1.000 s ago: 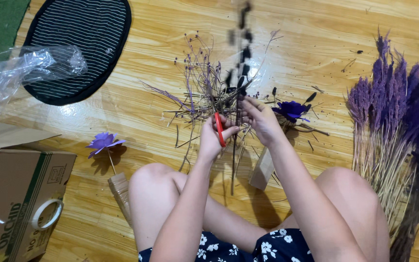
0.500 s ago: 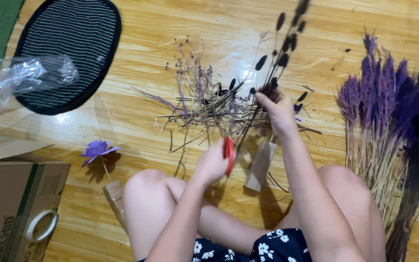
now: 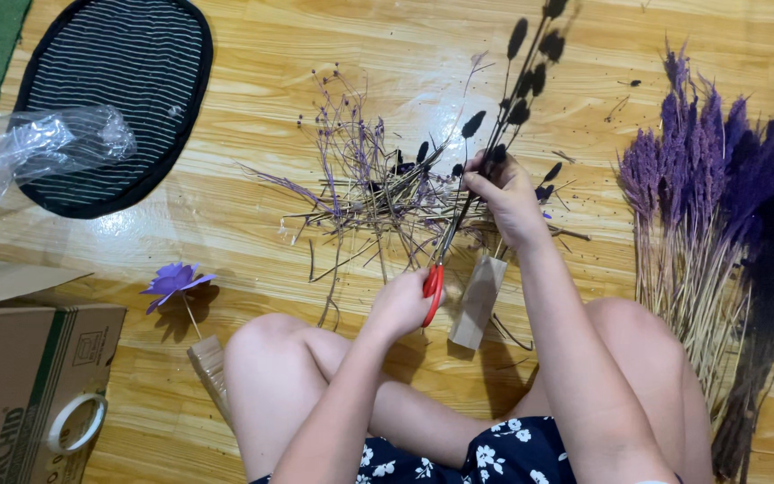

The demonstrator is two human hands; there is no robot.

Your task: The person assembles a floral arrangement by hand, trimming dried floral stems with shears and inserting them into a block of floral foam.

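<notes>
— Glossy yellow wooden floor (image 3: 253,81), lamp glare on the boards, and a person sitting on it with knees up. What are the hands doing?

— Her left hand (image 3: 399,307) is closed round the red handles of a pair of scissors (image 3: 434,285), blades pointing up toward the stems. Her right hand (image 3: 505,195) is pinched shut on a sprig of black dried stems (image 3: 517,85) that rises from the fingers, just above the scissors.

— And around the scissors?

— Touching the blade end is a loose heap of purple and straw-coloured cuttings (image 3: 365,184). Just right of the scissors lies a small cardboard piece (image 3: 478,300). Well to their right, bundles of purple dried grass (image 3: 692,197) lie on the boards. To the left of the scissors stands a purple paper flower (image 3: 172,280); farther left a cardboard box (image 3: 29,376) with a tape roll (image 3: 75,423). Up and left of them, a black striped oval mat (image 3: 118,99) and crumpled clear plastic (image 3: 38,148).
</notes>
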